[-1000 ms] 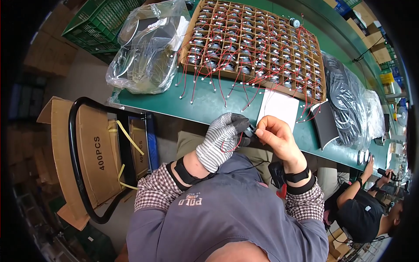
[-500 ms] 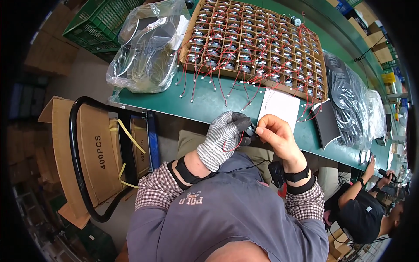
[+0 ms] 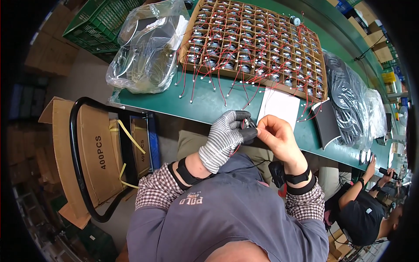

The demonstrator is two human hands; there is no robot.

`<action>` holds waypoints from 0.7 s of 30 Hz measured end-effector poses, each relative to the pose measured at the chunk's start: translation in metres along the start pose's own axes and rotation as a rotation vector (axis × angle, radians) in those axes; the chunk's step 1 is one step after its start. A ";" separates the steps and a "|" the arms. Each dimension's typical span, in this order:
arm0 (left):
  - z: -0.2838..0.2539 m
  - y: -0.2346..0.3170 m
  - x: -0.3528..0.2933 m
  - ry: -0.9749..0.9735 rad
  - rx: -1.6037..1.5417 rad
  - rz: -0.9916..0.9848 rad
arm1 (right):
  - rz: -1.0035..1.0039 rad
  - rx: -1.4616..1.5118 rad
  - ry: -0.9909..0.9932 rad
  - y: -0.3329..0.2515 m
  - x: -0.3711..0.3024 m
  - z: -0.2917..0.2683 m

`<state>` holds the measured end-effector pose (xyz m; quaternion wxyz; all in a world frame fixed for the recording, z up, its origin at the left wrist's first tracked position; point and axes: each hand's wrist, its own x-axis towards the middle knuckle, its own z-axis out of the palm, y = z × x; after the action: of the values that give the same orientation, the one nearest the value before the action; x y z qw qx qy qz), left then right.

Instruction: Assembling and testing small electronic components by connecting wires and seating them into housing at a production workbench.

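Observation:
In front of my body, above my lap, my left hand (image 3: 223,139) wears a striped glove with dark fingertips. Its fingers close round a small speaker (image 3: 247,123), mostly hidden by the glove; a bit of red wire shows below it. My bare right hand (image 3: 280,139) meets it from the right, thumb and forefinger pinched at the speaker's edge. Whatever lies in that pinch is too small to make out. Beyond the hands, a cardboard tray (image 3: 251,79) with dividers holds many similar speakers, their red wires trailing over its near side.
On the green bench (image 3: 163,104) lie a clear plastic bag (image 3: 144,65) at left, white paper (image 3: 283,106), a black curved sheet (image 3: 326,124) and a bag of black rings (image 3: 349,102) at right. Flattened cartons (image 3: 89,153) lean on a black-framed cart at left. A co-worker (image 3: 362,209) sits right.
My left hand has turned slightly, its thumb now lying across the speaker's near side, and less of the red wire shows. My right hand keeps its pinch in nearly the same place.

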<state>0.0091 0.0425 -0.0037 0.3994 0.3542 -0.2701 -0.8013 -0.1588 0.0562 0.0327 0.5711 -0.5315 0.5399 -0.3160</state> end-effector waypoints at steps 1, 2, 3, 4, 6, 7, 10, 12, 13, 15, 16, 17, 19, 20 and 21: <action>-0.001 -0.001 0.000 -0.009 0.062 0.047 | 0.000 0.001 0.000 -0.003 -0.001 -0.001; -0.002 -0.001 0.000 -0.018 0.123 0.094 | -0.012 0.067 0.027 -0.006 -0.002 -0.002; -0.002 0.000 0.000 -0.018 0.124 0.094 | -0.025 0.133 0.054 -0.009 -0.002 -0.004; -0.002 0.002 -0.001 0.016 0.098 0.145 | -0.038 0.200 0.080 -0.010 -0.003 -0.006; -0.001 0.009 0.000 0.076 0.046 0.247 | -0.103 0.199 0.180 -0.006 -0.003 -0.016; 0.001 0.013 -0.001 0.072 0.048 0.249 | -0.166 0.198 0.275 -0.004 -0.003 -0.021; 0.006 0.024 -0.005 0.121 0.130 0.426 | -0.277 -0.034 0.349 -0.007 -0.010 -0.023; 0.008 0.024 -0.006 0.113 0.132 0.453 | -0.353 -0.493 0.293 -0.010 -0.016 -0.022; 0.009 0.023 -0.006 0.108 0.130 0.477 | -0.356 -0.493 0.295 -0.012 -0.014 -0.020; 0.009 0.022 -0.006 0.101 0.131 0.501 | -0.491 -0.673 0.339 -0.017 -0.009 -0.010; 0.008 0.021 -0.006 0.103 0.153 0.501 | -0.557 -0.764 0.361 -0.018 -0.008 -0.007; 0.007 0.019 -0.005 0.106 0.174 0.501 | -0.558 -0.762 0.363 -0.016 -0.007 -0.006; 0.004 0.018 -0.005 0.109 0.198 0.501 | -0.539 -0.772 0.395 -0.009 -0.005 -0.004; 0.003 0.020 -0.004 0.124 0.147 0.452 | -0.533 -0.778 0.411 -0.008 -0.003 -0.003; 0.001 0.023 -0.004 0.140 0.097 0.404 | -0.538 -0.776 0.411 -0.009 -0.003 -0.003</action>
<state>0.0198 0.0336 0.0145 0.5521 0.3663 -0.3455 -0.6645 -0.1607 0.0564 0.0424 0.1126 -0.7513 0.5627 -0.3259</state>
